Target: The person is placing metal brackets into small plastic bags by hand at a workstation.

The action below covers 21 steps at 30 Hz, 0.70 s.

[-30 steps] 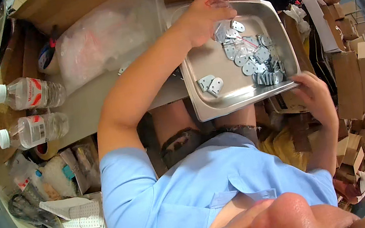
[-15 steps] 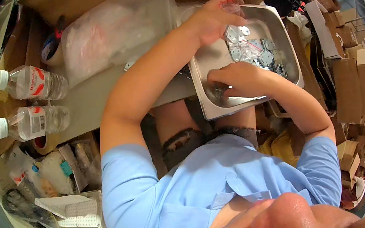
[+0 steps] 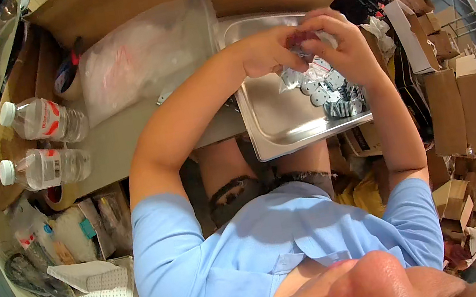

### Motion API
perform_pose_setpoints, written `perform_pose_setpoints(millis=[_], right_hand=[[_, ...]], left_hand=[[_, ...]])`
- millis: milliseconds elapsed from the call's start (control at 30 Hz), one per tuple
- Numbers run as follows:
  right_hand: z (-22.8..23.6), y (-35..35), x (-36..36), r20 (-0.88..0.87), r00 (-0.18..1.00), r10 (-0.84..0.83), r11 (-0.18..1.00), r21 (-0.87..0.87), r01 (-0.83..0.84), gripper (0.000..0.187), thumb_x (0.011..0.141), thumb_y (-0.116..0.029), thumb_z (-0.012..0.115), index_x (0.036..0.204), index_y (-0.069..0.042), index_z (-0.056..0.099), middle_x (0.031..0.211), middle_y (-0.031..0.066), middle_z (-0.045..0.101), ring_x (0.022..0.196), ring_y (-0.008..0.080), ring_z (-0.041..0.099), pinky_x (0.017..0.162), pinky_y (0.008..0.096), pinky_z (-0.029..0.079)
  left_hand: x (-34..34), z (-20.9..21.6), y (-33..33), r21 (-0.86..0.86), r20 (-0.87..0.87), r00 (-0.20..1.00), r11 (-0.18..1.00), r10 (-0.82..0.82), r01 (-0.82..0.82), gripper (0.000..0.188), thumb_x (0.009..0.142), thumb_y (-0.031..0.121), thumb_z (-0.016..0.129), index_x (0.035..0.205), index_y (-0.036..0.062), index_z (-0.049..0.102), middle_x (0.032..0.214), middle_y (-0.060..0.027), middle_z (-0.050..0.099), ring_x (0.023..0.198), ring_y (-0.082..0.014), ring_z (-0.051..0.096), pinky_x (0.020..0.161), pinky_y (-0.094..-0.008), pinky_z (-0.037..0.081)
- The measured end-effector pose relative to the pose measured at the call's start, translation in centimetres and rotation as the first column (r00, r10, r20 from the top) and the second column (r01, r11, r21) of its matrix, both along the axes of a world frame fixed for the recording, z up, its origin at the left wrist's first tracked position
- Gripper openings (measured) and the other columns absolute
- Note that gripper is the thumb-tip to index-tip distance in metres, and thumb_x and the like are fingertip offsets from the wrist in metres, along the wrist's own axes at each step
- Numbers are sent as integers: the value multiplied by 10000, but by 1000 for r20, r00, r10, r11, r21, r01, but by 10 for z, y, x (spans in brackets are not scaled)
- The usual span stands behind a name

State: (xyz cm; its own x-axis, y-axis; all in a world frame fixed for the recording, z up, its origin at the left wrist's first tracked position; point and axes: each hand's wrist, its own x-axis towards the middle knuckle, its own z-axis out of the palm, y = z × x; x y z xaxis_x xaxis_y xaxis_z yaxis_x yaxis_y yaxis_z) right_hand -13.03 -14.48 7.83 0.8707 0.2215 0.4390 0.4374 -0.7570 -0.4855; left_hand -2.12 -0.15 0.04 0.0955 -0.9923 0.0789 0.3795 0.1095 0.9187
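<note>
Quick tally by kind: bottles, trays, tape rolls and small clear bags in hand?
Water bottles: 2
Metal tray: 1
Tape rolls: 2
Small clear bag, held by both hands: 1
Total: 6

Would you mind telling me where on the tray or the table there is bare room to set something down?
The steel tray is bare across its near-left floor, between its front rim and the pile of metal pieces. A grey table strip lies free between the water bottles and the plastic bags. The tray's far right, under both hands, is crowded.
</note>
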Motion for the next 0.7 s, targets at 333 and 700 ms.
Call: perform_pose_setpoints(millis=[333,700], right_hand=[[9,-2,-16,-39,999,11,974,-228,-20,136,731,-131,702,856,-91,666,1218,115,481,1123,328,454,962,397,359],[2,-63,-75,-666,724,-180,930,-356,-96,266,671,-54,689,932,-54,636,981,120,574,1005,291,540,871,374,436]], left_hand=[[-7,11,5,-4,-74,995,998,-66,66,528,740,40,700,1221,69,486,993,-22,543,914,-119,555,744,-289,522],[-7,16,6,246,-106,986,964,132,-103,356,765,138,716,1074,100,543,986,13,558,870,-120,562,697,-323,506]])
